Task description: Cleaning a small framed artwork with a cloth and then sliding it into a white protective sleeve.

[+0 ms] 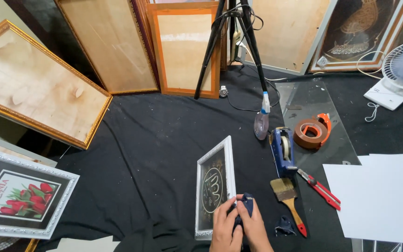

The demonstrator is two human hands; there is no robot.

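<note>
Black cloth (155, 154): it covers the floor under your work, likely so frames lie on something soft.
Head view, frame: the small silver-white picture frame (215, 184) lies flat and face up on the cloth, just in front of you, its dark glass panel showing a pale round design.
Head view, left hand: your left hand (225, 228) rests at the frame's lower right edge, fingers curled against the rim, seemingly to steady it.
Head view, right hand: your right hand (255, 226) is closed around a dark blue rag (244, 205), pressed at the same corner of the frame.
Head view, tools: a paintbrush (288, 198), a blue tape dispenser (283, 149), a red utility knife (320, 188) and a brown tape roll (311, 133) lie just right of the frame, within your reach.
Head view, surroundings: larger gold and wooden frames (38, 84) lean along the back, well apart; a white sheet (383, 196) lies far right.
</note>
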